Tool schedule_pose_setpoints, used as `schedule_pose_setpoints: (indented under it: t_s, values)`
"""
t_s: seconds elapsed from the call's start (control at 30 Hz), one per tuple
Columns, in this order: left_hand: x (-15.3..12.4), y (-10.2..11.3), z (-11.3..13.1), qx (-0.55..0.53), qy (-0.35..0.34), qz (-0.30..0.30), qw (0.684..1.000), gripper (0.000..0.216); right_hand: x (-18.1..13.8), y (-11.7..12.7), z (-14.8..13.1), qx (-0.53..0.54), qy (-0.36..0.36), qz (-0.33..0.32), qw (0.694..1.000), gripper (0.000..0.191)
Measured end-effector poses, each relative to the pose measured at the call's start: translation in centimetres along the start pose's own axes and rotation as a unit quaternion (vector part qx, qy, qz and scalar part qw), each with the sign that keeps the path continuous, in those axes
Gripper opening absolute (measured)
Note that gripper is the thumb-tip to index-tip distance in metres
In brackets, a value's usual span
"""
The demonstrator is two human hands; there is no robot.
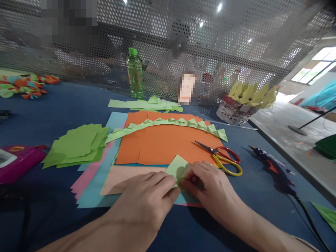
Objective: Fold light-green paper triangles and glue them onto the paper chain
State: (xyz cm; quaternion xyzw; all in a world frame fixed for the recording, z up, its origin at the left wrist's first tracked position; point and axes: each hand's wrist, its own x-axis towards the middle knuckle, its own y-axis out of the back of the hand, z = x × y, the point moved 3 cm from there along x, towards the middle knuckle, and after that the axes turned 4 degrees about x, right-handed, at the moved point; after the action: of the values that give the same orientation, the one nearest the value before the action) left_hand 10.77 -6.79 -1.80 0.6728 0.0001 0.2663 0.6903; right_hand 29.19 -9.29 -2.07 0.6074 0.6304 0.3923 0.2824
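A small piece of light green paper (177, 167) is pinched between my two hands, one corner pointing away from me. My left hand (153, 190) grips its left and lower side with closed fingers. On its right edge my right hand (206, 182), with a ring on one finger, is closed too. Beneath lie stacked sheets of orange paper (162, 147), with pink and light blue paper (91, 200) under them. A strip of folded pale green points (168, 121) arcs across the orange sheets. Scissors (223, 158) with red and yellow handles rest by my right hand.
A glue gun (274, 169) lies at right, its cord running toward me. Green paper squares (76, 145) are piled at left beside a magenta object (22, 159). Behind stand a green bottle (135, 75), pale green strips (139, 104) and a paper-pointed basket (236, 108) before a perforated metal screen (157, 31).
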Motion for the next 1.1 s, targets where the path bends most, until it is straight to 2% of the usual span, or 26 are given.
schedule_pose_setpoints:
  t_s: [0.23,0.53,0.77,1.0,1.1]
  values:
    - [0.4,0.4,0.1,0.053,-0.017,0.023,0.998,0.048,-0.2,0.1,0.0,-0.005,-0.018,0.0,1.0,0.018]
    - [-0.2,0.0,0.1,0.043,-0.012,-0.016,0.999,0.044,0.1,0.7,0.0,0.032,-0.049,-0.035,0.998,0.019]
    - [0.1,0.4,-0.1,-0.008,0.038,-0.043,0.998,0.042,0.3,1.7,0.8,0.075,-0.062,-0.077,0.992,0.019]
    - [-1.0,-1.6,-0.7,-0.018,0.025,0.012,0.999,0.037,0.5,2.4,1.0,0.118,-0.041,-0.105,0.987,0.024]
    - [-0.8,-1.4,-0.7,-0.02,0.02,0.034,0.999,0.036,0.5,2.3,1.1,0.127,-0.028,-0.098,0.987,0.028]
